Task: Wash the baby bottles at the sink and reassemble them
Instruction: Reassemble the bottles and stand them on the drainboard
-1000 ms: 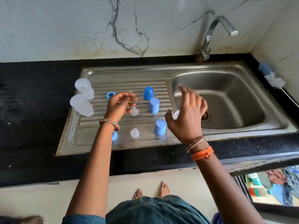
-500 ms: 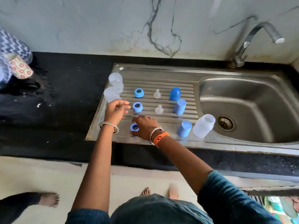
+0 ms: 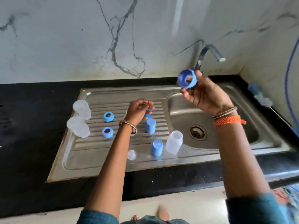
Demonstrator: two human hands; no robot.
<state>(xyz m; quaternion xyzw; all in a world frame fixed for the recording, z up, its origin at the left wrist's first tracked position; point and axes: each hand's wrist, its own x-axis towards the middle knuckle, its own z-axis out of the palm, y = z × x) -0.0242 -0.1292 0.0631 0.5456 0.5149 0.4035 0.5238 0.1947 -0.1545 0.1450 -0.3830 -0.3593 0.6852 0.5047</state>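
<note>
My right hand point(image 3: 205, 96) is raised over the sink basin point(image 3: 226, 113) and pinches a blue screw ring point(image 3: 187, 80) at its fingertips. My left hand point(image 3: 139, 110) hovers over the ribbed drainboard point(image 3: 90, 152) with curled fingers, right at a blue dome cap point(image 3: 147, 115). Whether it grips anything is hidden. Two more blue rings point(image 3: 108, 116) point(image 3: 107, 132) lie on the drainboard. Two blue caps point(image 3: 150, 127) point(image 3: 156, 147) and a clear teat point(image 3: 131, 154) stand there too. Clear bottles stand upturned at the left point(image 3: 81, 109) point(image 3: 78, 126) and beside the basin point(image 3: 174, 141).
The tap point(image 3: 208, 54) reaches over the basin from the back wall, and the drain point(image 3: 197, 133) is uncovered. A bottle brush point(image 3: 260, 97) lies on the black counter point(image 3: 32, 126) at the right. A blue hose point(image 3: 289, 75) hangs along the right wall.
My right hand took the front blue ring off the drainboard and lifted it up over the basin. My left hand slid right, towards the dome cap.
</note>
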